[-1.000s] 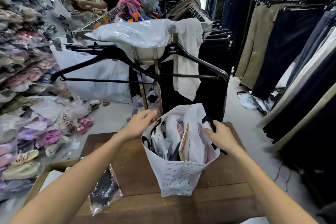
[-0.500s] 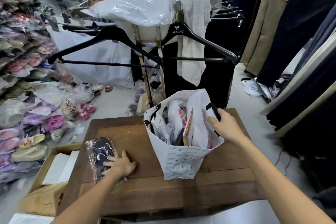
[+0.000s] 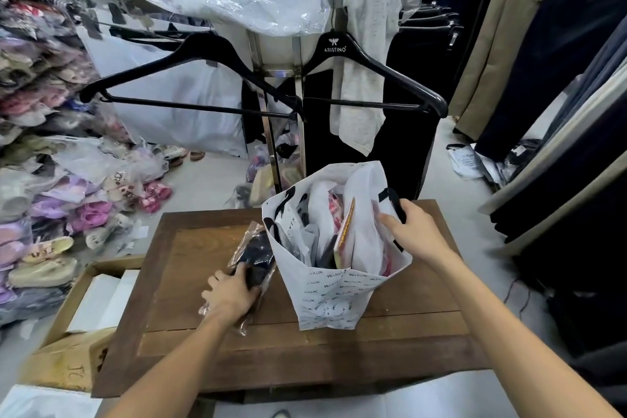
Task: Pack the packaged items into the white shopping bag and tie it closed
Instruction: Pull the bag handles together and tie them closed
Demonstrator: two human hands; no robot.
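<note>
Table (image 3: 210, 346): wooden; carries the bag, which serves as landmark.
White shopping bag (image 3: 334, 295): upright at table centre, mouth open, already crowded with packages.
Packaged dark item (image 3: 252, 263): tilted, touching the bag's left wall, its lower end near the table.
Left hand (image 3: 230, 295): fingers curled round the packet's lower end.
Right hand (image 3: 415, 234): fingers pinching the bag's right rim at the black handle (image 3: 395, 202).
Risk: packet may snag on the crowded mouth; bag may tip if the rim grip slackens.
Change: half a second earlier the packet lay flat, left of the bag; now raised against it.

Even, bright indoor light, soft shadows, wide-angle bending at edges (left side motion-blurred).
</note>
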